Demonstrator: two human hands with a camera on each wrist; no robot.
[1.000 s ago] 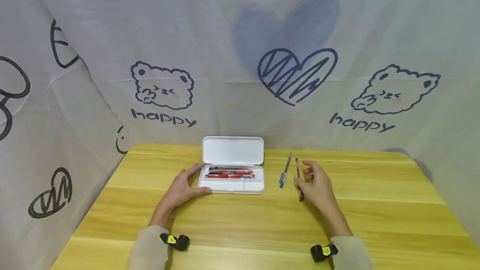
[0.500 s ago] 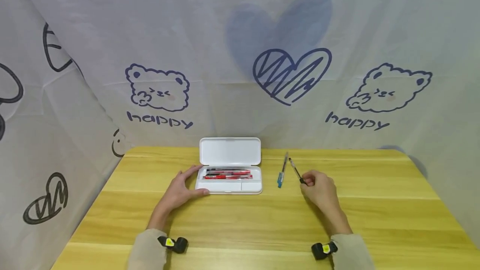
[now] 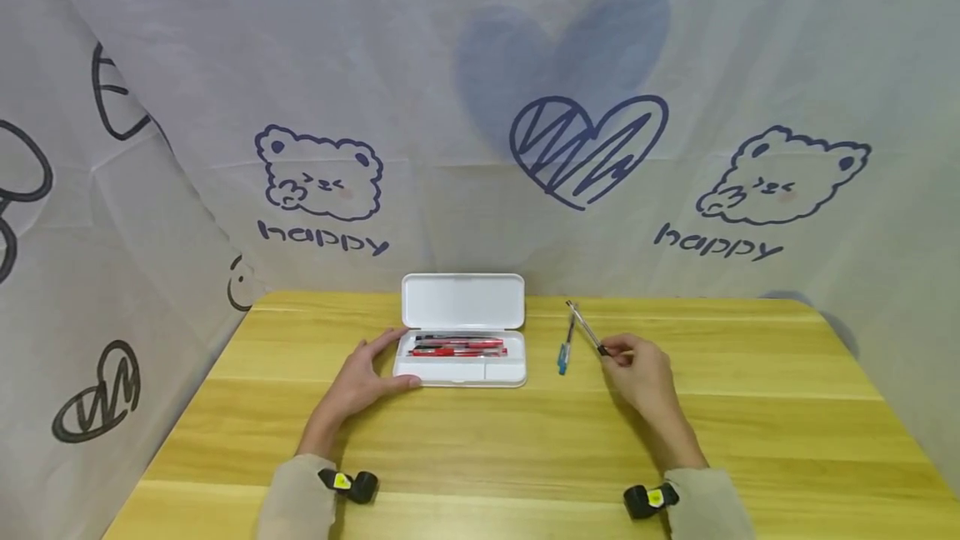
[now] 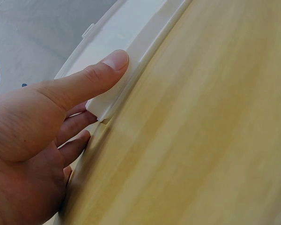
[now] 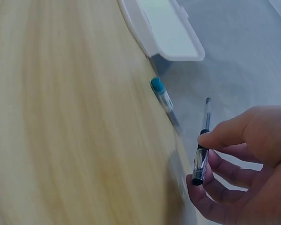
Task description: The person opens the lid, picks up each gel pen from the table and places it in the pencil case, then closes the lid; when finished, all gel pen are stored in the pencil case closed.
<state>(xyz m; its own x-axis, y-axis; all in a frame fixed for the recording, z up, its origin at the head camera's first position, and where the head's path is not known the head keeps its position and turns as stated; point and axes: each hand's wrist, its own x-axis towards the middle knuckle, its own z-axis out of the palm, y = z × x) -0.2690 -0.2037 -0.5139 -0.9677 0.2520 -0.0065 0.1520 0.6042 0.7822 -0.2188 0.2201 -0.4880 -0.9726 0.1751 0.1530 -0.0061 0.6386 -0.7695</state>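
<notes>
A white pencil case (image 3: pixel 505 369) lies with its lid up on the table, red and dark pens (image 3: pixel 457 352) in its back compartment. My left hand (image 3: pixel 358 382) holds the case's left end, thumb at the front edge and fingers at the back corner. In the left wrist view, the thumb lies over the white rim (image 4: pixel 145 51). My right hand (image 3: pixel 641 373) pinches a clear pen with a black cap and grip (image 5: pixel 201 161) between thumb and fingers, raised off the table and pointing away to the left. Beside it a blue-capped pen (image 3: pixel 563 358) lies on the table.
The wooden table (image 3: pixel 480 457) reaches back to a pale printed cloth (image 3: pixel 450 215). Another cloth hangs along the left side (image 3: pixel 97 273). The case's upright lid (image 3: pixel 463 301) stands near the table's back edge.
My right hand has picked up the black-capped pen from the table and tilted it left, its far tip now beyond the blue-capped pen. The left hand has stayed on the case.
</notes>
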